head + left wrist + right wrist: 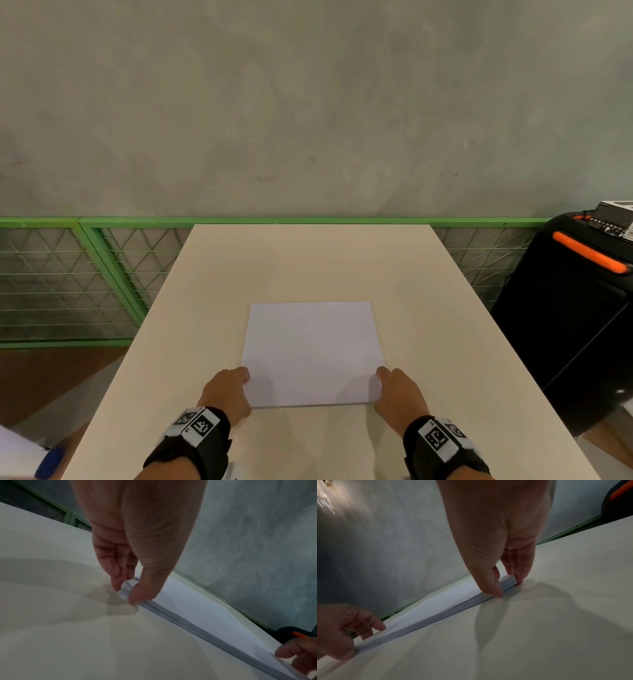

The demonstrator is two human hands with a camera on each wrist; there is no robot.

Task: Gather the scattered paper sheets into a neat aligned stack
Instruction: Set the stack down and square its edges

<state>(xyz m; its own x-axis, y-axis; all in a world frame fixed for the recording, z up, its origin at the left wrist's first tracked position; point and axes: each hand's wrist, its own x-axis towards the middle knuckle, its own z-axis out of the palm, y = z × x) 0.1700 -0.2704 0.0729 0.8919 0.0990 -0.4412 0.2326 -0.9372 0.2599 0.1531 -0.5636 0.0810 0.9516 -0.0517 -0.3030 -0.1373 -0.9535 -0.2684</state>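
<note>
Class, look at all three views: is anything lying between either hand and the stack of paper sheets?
Nothing visible. The left hand and right hand already touch the paper stack at its near corners, thumbs and fingertips against its edges on the table.

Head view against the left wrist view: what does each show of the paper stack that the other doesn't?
Only the head view shows the whole paper stack as one squared rectangle on the table, with no loose sheets around it, and both wristbands. Only the left wrist view shows the stack's layered near edge, with the left hand pinching the near left corner, thumb on the edge and fingers at the side. Both show the right hand at the opposite near corner and the black case with an orange handle.
</note>
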